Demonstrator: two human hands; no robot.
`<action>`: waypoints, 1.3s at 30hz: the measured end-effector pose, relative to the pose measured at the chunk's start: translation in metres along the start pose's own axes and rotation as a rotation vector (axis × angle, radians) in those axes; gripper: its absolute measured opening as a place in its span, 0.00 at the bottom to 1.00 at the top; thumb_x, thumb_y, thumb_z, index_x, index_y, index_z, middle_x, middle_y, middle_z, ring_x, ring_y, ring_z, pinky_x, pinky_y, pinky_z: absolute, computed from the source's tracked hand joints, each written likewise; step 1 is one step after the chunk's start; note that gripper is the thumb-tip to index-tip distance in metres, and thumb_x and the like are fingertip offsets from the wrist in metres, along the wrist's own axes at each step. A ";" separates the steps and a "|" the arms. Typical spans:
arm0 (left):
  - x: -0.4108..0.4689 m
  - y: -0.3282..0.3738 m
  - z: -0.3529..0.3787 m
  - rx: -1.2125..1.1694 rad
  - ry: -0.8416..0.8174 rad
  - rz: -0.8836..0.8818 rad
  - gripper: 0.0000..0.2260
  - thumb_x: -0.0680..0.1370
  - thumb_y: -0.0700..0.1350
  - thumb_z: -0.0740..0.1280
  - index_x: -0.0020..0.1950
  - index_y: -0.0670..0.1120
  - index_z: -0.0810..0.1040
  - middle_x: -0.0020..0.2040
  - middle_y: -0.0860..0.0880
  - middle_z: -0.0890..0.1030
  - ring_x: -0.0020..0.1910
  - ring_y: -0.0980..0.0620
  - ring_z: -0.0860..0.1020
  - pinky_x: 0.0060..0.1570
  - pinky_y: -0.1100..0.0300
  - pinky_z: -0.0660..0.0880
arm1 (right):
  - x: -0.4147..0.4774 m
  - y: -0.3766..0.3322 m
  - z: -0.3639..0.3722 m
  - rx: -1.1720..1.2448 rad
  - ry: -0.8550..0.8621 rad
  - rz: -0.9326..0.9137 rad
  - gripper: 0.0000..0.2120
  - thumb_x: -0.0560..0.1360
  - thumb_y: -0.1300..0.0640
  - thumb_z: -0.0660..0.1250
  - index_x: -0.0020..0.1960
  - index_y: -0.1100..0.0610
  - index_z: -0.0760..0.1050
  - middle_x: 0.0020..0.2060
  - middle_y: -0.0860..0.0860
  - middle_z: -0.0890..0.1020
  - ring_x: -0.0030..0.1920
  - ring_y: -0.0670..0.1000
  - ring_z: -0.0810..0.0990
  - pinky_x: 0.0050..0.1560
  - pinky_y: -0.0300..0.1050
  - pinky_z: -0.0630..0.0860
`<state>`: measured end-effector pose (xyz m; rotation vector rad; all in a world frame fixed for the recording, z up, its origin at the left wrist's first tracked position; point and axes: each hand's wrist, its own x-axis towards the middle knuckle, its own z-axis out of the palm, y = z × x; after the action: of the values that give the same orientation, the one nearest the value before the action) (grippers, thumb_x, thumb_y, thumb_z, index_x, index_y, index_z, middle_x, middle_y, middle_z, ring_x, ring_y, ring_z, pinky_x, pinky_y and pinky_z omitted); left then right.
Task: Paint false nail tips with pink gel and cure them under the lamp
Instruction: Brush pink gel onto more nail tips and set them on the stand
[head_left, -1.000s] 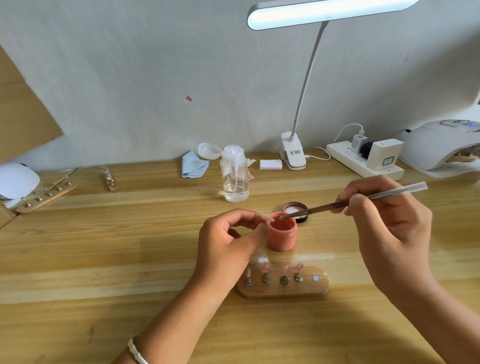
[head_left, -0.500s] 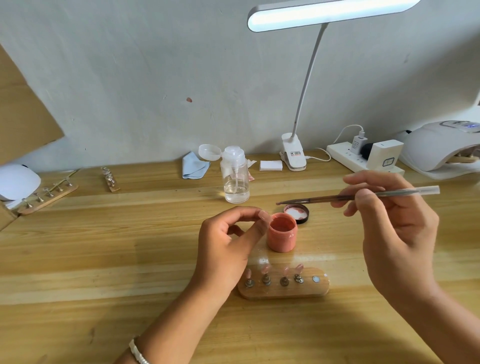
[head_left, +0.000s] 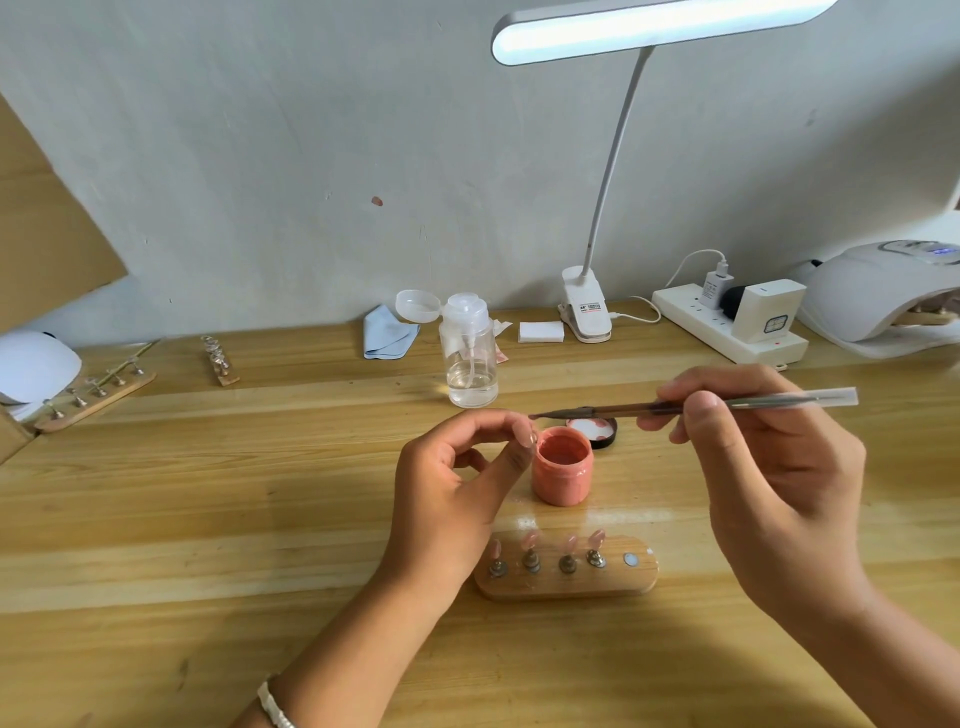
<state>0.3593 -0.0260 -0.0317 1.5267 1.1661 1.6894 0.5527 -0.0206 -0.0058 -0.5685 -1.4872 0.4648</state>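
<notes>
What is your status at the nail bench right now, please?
Left hand pinches nail tip; right hand holds brush, bristles just above it. Gel jar open alongside. Nothing blocking.

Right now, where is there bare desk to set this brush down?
Bare wood left of the left hand, out to the far-left nail rack, and in front of the nail stand. Crowded around the pink jar and the power strip.

The wooden table (head_left: 208, 519) carries, near its middle, an open pink gel pot (head_left: 562, 475) with a black lid (head_left: 602, 434) just behind it and a wooden stand (head_left: 566, 584) of nail tips (head_left: 597, 538) in front. Farther back stand a clear pump bottle (head_left: 470, 364), a blue cloth (head_left: 387, 332), white pads (head_left: 540, 331), a lamp clip (head_left: 587, 312) and a power strip (head_left: 696, 322), with a curing lamp (head_left: 872, 291) far right. Two more stands (head_left: 93, 395) lie far left.
</notes>
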 end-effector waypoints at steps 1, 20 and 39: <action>0.000 0.000 0.000 0.000 0.001 0.002 0.08 0.74 0.38 0.74 0.43 0.52 0.84 0.43 0.54 0.86 0.45 0.59 0.83 0.41 0.72 0.70 | 0.000 0.000 0.000 -0.001 -0.004 0.000 0.06 0.81 0.56 0.62 0.50 0.52 0.78 0.41 0.40 0.82 0.42 0.48 0.84 0.47 0.37 0.76; 0.000 0.004 0.001 0.005 0.004 -0.012 0.11 0.73 0.36 0.75 0.41 0.53 0.84 0.41 0.54 0.86 0.43 0.60 0.82 0.41 0.72 0.71 | 0.000 -0.001 0.000 0.017 -0.043 0.012 0.07 0.80 0.58 0.62 0.47 0.54 0.78 0.41 0.41 0.82 0.41 0.48 0.84 0.46 0.37 0.76; 0.000 0.003 0.001 0.038 -0.008 -0.009 0.12 0.73 0.37 0.75 0.42 0.55 0.84 0.42 0.56 0.85 0.44 0.61 0.81 0.40 0.73 0.70 | 0.001 0.000 0.000 0.012 -0.060 0.030 0.07 0.80 0.58 0.62 0.47 0.55 0.78 0.40 0.41 0.82 0.41 0.47 0.84 0.46 0.35 0.76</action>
<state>0.3607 -0.0275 -0.0287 1.5480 1.2057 1.6628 0.5524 -0.0201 -0.0048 -0.5724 -1.5342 0.5173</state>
